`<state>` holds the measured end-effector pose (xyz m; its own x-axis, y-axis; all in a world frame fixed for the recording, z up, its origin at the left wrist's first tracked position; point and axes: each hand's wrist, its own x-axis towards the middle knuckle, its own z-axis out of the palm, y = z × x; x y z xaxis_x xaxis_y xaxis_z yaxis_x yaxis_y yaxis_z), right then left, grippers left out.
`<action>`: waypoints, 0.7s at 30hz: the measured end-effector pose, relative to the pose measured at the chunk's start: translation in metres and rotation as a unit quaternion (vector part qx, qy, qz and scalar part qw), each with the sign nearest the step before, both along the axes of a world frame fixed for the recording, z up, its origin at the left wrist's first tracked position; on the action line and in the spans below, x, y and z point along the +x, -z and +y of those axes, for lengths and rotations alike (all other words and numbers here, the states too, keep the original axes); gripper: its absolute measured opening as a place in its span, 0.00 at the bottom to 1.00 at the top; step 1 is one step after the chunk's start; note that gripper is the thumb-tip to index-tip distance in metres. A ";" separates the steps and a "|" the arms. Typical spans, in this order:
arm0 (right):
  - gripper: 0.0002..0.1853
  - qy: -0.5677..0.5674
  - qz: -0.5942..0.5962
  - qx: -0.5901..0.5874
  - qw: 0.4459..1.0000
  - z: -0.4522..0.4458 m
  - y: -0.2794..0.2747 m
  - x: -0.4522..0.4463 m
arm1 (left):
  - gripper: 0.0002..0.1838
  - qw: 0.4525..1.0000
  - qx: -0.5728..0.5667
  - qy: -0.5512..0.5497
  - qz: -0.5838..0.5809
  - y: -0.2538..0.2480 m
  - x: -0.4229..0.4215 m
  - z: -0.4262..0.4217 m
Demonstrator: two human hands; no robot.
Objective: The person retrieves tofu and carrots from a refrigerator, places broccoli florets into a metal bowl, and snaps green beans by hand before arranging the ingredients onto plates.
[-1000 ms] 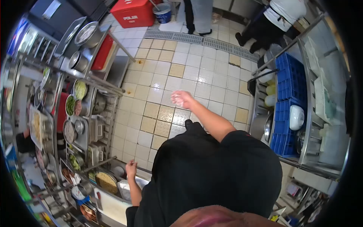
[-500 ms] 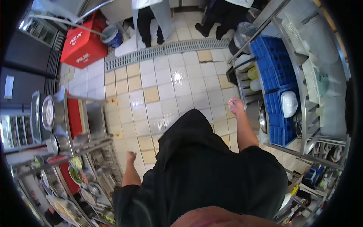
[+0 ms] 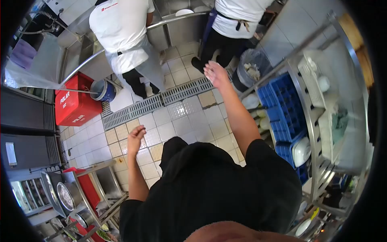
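Bare right hand (image 3: 216, 75) swings forward, fingers open, near dark plastic-lined bin (image 3: 246, 76); left hand (image 3: 136, 138) follows, fingers curled, grip unclear.

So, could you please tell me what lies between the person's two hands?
In the head view, tiled floor and a stretch of drain grating show between the left hand and the right hand.
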<state>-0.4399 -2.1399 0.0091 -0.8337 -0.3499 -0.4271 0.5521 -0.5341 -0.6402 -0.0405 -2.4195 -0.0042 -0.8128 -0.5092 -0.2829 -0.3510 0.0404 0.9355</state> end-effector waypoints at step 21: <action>0.12 -0.114 0.062 0.137 0.982 -0.412 0.029 -0.568 | 0.15 0.994 -0.064 -0.076 -0.055 -0.062 -0.355 -0.140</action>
<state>-1.0084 -2.5517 -0.0202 -0.7991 -0.4196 -0.4306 0.5453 -0.2041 -0.8130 -0.3953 -2.5592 0.0575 -0.6917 -0.6614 -0.2900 -0.4616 0.0960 0.8819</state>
